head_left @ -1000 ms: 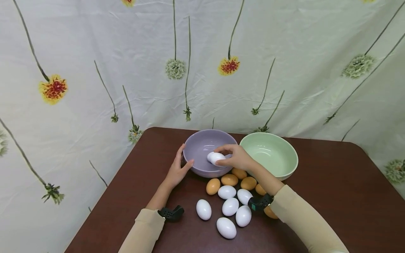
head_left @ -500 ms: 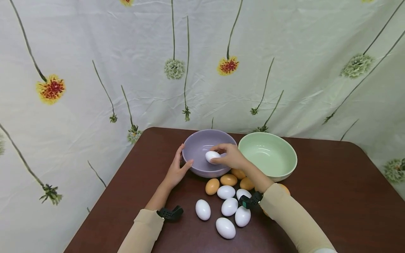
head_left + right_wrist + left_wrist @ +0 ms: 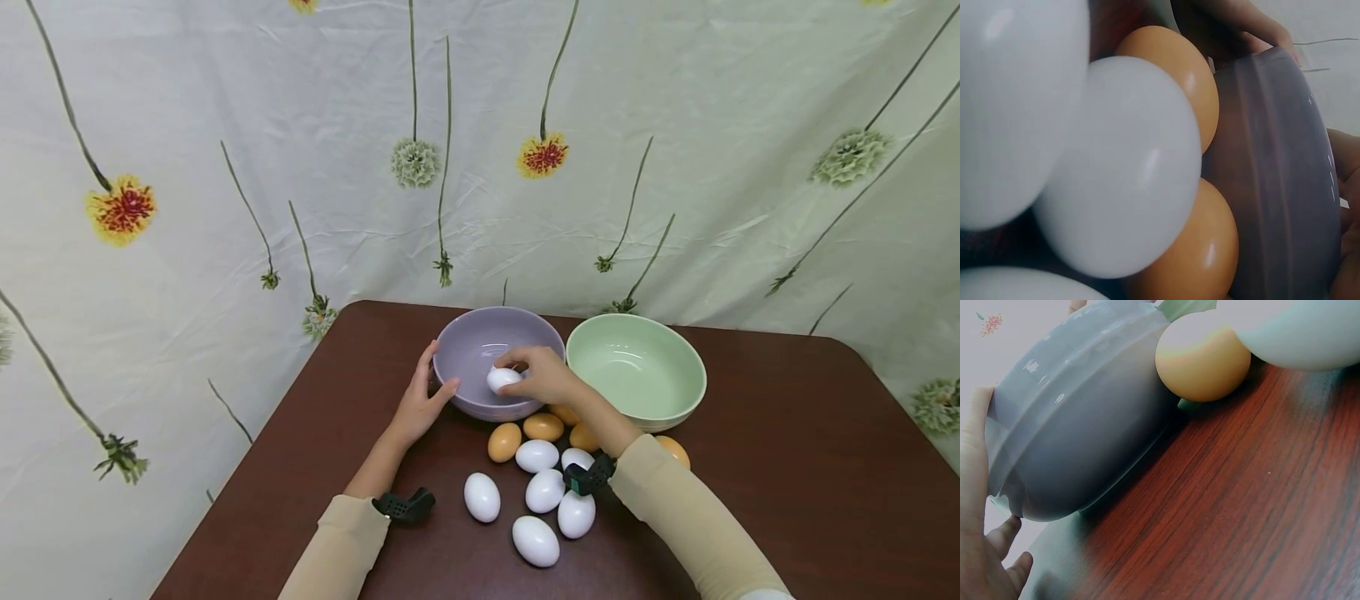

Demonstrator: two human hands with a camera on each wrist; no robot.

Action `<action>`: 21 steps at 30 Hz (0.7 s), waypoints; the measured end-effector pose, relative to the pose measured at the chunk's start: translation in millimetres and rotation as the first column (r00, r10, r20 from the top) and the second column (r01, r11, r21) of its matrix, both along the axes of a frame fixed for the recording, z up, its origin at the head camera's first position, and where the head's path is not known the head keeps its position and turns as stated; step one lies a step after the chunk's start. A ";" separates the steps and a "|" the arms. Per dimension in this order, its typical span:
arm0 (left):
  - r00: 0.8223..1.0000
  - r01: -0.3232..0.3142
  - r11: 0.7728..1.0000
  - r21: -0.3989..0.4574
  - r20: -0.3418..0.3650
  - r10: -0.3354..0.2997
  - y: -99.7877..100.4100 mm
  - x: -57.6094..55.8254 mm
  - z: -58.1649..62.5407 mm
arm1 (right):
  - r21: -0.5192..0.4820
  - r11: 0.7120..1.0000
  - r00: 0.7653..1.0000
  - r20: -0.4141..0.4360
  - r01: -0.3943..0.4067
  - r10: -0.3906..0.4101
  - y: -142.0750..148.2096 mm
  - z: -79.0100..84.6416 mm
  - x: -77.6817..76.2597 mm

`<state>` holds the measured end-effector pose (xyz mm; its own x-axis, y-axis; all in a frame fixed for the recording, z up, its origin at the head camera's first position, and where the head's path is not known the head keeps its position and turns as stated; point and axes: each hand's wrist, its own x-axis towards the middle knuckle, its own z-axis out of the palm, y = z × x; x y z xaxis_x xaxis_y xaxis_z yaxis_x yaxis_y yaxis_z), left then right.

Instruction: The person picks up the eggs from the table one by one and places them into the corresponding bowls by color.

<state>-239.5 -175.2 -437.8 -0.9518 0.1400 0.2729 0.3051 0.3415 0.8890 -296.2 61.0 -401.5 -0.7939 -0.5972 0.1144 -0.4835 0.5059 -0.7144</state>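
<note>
In the head view, my left hand (image 3: 414,410) rests against the outer left side of a purple bowl (image 3: 463,335), its fingers and thumb spread along the wall. My right hand (image 3: 546,375) reaches over the bowl's near right rim and pinches a white egg (image 3: 502,381) low inside it. Fingers hide part of that egg; whether it touches the bottom I cannot tell. Below the bowl lie several white eggs (image 3: 537,456) and brown eggs (image 3: 505,442) on the table, some partly covered by my right forearm. The left wrist view shows the thumb against the bowl's wall (image 3: 1104,419).
A green bowl (image 3: 648,367) stands just right of the purple one, close beside it. The dark red-brown table (image 3: 787,467) ends at a floral cloth (image 3: 337,125) hanging behind. One brown egg (image 3: 673,451) sits beyond my right sleeve, near the green bowl.
Over the last second my right hand has moved slightly left within the purple bowl with the white egg, then a little lower. The left hand stays put on the bowl.
</note>
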 end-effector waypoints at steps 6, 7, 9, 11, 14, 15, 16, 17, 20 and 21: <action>1.000 -0.001 1.000 0.001 0.001 0.001 0.2 0.1 0.7 | 0.108 0.994 1.000 -0.023 -0.002 0.005 -2.2 1.5 -0.4; 1.000 -0.001 1.000 0.003 0.000 0.001 0.3 0.2 0.9 | 0.118 0.993 1.000 -0.027 0.001 0.003 -2.6 1.9 -0.4; 1.000 0.000 1.000 0.005 0.001 0.000 0.3 0.1 1.0 | 0.131 0.991 1.000 -0.031 0.007 -0.003 -3.5 2.9 0.0; 1.000 0.001 1.000 0.006 0.004 -0.001 0.3 0.0 1.1 | 0.145 0.989 0.999 -0.034 0.012 -0.007 -4.4 4.3 0.2; 1.000 0.003 1.000 0.006 0.012 -0.004 0.0 -0.2 0.8 | 0.168 0.986 0.999 -0.044 0.010 -0.003 -5.4 5.4 0.1; 1.000 0.004 1.000 0.005 0.014 -0.004 0.0 -0.2 0.6 | 0.177 0.984 0.999 -0.048 0.007 0.001 -5.7 5.4 -0.3; 1.000 0.005 1.000 0.004 0.014 -0.005 -0.2 -0.3 0.4 | 0.186 0.983 0.999 -0.052 0.005 0.004 -5.9 5.2 -0.7; 1.000 0.005 1.000 0.003 0.015 -0.005 -0.2 -0.3 0.3 | 0.194 0.981 0.998 -0.057 0.001 0.010 -6.2 4.8 -1.2; 1.000 0.003 1.000 0.002 0.017 -0.003 -0.1 -0.2 0.1 | 0.211 0.978 0.999 -0.051 -0.005 0.016 -6.9 3.5 -2.2; 1.000 0.003 1.000 0.002 0.018 -0.003 -0.1 -0.1 0.0 | 0.216 0.976 0.998 -0.052 -0.008 0.020 -7.2 2.9 -2.7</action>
